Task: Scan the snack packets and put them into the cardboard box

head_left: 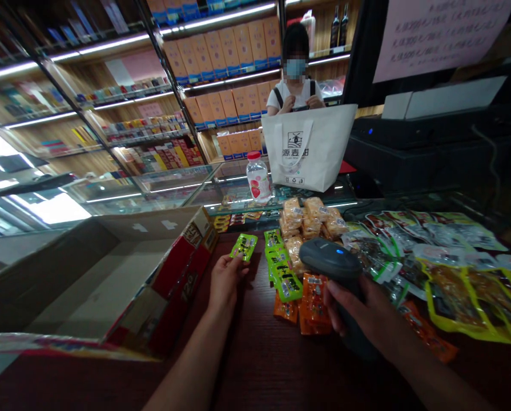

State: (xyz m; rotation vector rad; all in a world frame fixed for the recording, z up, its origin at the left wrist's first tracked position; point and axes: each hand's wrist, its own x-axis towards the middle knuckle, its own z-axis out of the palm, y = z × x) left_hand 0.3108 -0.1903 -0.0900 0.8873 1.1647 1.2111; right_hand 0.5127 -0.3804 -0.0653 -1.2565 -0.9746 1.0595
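Observation:
My left hand [226,279] pinches a small green snack packet [244,246] above the dark counter, just right of the cardboard box. In my right hand [366,308] is a grey handheld barcode scanner [330,260] with a blue light on top, its fingers wrapped round the handle. Between the hands lies an overlapping row of green snack packets [283,271]. Orange packets [314,302] lie at the near end of that row, partly behind the scanner. Behind the scanner, wrapped tan snack packs [309,217] are piled up.
An open cardboard box [169,274] stands at left. Clear and yellow-edged food pouches [465,285] cover the right side. Farther back are a red-capped bottle [258,178], a white tote bag [309,151] and a masked person [296,85]. A dark monitor [366,51] stands at upper right.

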